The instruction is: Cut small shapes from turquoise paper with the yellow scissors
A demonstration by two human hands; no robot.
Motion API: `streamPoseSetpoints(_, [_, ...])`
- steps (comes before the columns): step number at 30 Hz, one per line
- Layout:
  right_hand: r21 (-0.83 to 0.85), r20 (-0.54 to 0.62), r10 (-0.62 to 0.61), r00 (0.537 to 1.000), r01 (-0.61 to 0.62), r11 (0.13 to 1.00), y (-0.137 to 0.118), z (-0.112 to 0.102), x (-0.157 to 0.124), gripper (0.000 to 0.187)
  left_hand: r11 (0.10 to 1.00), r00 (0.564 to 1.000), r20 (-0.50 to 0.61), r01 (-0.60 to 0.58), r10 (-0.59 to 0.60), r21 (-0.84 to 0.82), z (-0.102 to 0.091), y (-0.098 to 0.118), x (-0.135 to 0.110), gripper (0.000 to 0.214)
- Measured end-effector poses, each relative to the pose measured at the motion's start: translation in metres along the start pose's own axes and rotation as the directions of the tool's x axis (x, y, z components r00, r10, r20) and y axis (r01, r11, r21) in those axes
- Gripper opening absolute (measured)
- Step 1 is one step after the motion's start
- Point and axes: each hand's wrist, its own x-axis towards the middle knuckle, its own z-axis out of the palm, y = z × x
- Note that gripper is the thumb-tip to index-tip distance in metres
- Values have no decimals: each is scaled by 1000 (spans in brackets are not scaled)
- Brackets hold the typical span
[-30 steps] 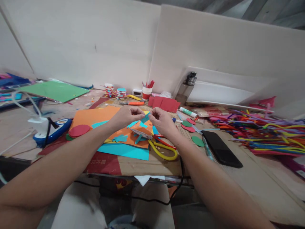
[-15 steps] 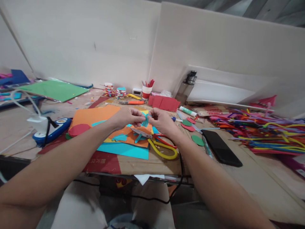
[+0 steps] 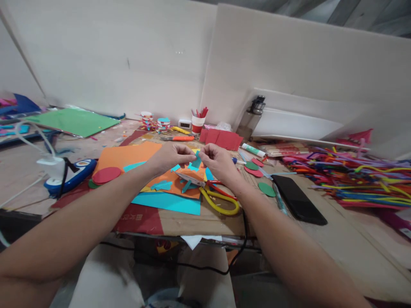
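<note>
A small piece of turquoise paper (image 3: 197, 161) is pinched between my two hands over the table. My left hand (image 3: 173, 159) is closed, thumb and forefinger together at the piece's left edge. From the other side, my right hand (image 3: 215, 161) grips its upper right part. Just below lie scissors with one yellow handle (image 3: 224, 210) and one red, their blades over orange paper (image 3: 191, 192). Turquoise scraps (image 3: 161, 185) surround them, and a larger turquoise sheet (image 3: 167, 202) lies nearer me. The fingertips partly hide the held piece.
A black phone (image 3: 298, 199) and pipe cleaners (image 3: 362, 179) lie on the right. Further back are red paper (image 3: 221, 139), a glue stick (image 3: 253, 149), an orange cutter (image 3: 183, 138) and a paper cup (image 3: 198, 123). A blue power strip (image 3: 72, 176) is on the left.
The turquoise piece has turned between my fingers and now hangs more upright beside my right fingertips. My hands have shifted only slightly; the things on the table stay put.
</note>
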Motion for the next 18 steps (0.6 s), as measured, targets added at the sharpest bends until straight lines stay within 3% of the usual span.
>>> streamPoseSetpoints(5, [-7,-20,18,1000,-18,1000,-1,-1,0,19,997,999,-15,28,-29,-71,-2,-5,4,20])
streamPoseSetpoints(9, [-185,8,37,999,-35,982,-9,-11,-6,21,957,990,-123,38,-76,-288,-11,-11,11,23])
streamPoseSetpoints(14, [-561,233,89,968,59,826,-18,-32,-33,19,904,941,-316,-29,-119,-428,-28,-15,18,25])
streamPoseSetpoints(18, [-716,365,197,910,139,684,-22,-43,-56,18,872,931,-342,-58,-129,-486,-36,-16,21,23])
